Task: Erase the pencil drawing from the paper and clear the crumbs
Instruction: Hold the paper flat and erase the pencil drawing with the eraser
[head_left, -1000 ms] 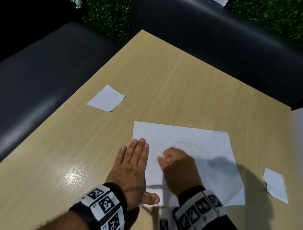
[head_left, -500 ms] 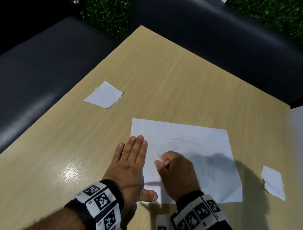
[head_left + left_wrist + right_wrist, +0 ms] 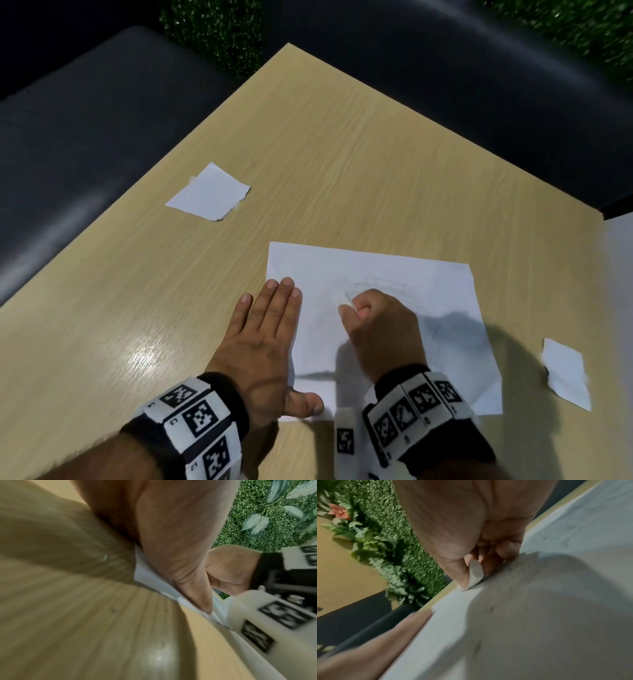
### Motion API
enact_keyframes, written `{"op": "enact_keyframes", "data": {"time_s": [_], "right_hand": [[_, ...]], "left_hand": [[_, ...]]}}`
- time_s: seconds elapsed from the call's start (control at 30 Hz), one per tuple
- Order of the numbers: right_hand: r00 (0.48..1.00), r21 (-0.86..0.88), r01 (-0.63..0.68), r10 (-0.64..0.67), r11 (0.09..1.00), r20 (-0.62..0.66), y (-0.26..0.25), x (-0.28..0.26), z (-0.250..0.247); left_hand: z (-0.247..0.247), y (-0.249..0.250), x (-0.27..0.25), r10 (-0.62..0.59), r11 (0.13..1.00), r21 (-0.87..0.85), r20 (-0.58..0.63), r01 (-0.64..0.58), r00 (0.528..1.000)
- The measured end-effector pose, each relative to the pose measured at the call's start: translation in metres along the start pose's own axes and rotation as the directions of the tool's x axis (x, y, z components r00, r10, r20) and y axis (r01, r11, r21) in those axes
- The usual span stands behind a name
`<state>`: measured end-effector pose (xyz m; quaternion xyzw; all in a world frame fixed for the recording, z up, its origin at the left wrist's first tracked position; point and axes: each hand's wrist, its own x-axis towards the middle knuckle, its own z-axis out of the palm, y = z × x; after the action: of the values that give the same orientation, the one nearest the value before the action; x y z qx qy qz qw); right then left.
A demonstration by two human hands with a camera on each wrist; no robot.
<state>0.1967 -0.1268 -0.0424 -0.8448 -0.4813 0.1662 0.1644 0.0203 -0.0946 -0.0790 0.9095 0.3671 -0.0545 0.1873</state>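
Pinching a white eraser (image 3: pixel 475 573), the right hand (image 3: pixel 380 329) rubs the paper (image 3: pixel 428 308) while the flat left hand (image 3: pixel 263 346) pins it.

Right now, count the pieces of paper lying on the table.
3: the large sheet under both hands, a small torn scrap far left, another scrap at the right edge. None looks hidden.

You have a white paper (image 3: pixel 394 308) carrying faint grey pencil lines (image 3: pixel 376 284) on a pale wood-grain table (image 3: pixel 342 154), with two white torn scraps (image 3: pixel 209 192) beside it. Your wristbands (image 3: pixel 195 414) are black with white blocks printed in black square codes. The eraser (image 3: pixel 475 573) is off-white, and behind you see dark grey seats (image 3: pixel 85 137) and green foliage (image 3: pixel 212 31).
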Motion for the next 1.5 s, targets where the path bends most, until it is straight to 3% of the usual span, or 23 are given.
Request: {"op": "enact_keyframes", "data": {"time_s": [0.1,0.27,0.47,0.6,0.63,0.83,1.03,1.17,1.23,1.5], "right_hand": [[0.992,0.035,-0.032,0.037,0.999,-0.122,0.006,0.01,0.001],[0.986,0.006,0.166,-0.167,0.986,0.022,-0.009,-0.016,0.008],[0.979,0.023,-0.03,0.034,0.999,-0.201,0.009,0.012,0.002],[0.996,-0.008,0.012,-0.011,1.0,0.085,-0.008,-0.03,-0.001],[0.994,-0.022,0.045,-0.043,0.999,0.105,-0.01,-0.039,0.001],[0.99,-0.022,-0.141,0.14,0.99,-0.036,0.011,-0.005,-0.009],[0.995,-0.047,0.017,-0.012,0.999,0.099,-0.011,-0.037,-0.006],[0.99,0.001,-0.138,0.138,0.99,0.023,0.007,-0.012,-0.012],[0.991,-0.001,-0.133,0.133,0.991,0.018,0.008,-0.012,-0.015],[0.986,0.039,-0.154,0.151,0.987,0.067,0.028,-0.093,-0.01]], "left_hand": [[0.0,-0.001,-0.001,-0.005,1.0,0.007,0.004,0.005,1.0],[-0.001,0.0,0.0,-0.013,1.0,-0.003,0.004,0.013,1.0],[-0.001,0.0,-0.002,-0.001,1.0,-0.009,0.006,0.001,1.0],[-0.002,0.0,-0.001,-0.013,1.0,-0.028,-0.007,0.013,1.0],[-0.002,-0.001,-0.001,-0.012,1.0,-0.025,-0.005,0.011,1.0],[-0.003,0.0,-0.001,-0.016,1.0,-0.02,0.025,0.016,1.0],[-0.004,0.0,-0.001,-0.009,1.0,-0.004,0.027,0.009,1.0],[-0.002,-0.002,-0.001,-0.004,1.0,-0.013,0.033,0.004,0.999],[-0.002,-0.002,-0.001,0.004,1.0,-0.001,0.055,-0.004,0.998],[-0.009,-0.003,-0.003,0.0,1.0,-0.024,0.044,0.001,0.999]]}}
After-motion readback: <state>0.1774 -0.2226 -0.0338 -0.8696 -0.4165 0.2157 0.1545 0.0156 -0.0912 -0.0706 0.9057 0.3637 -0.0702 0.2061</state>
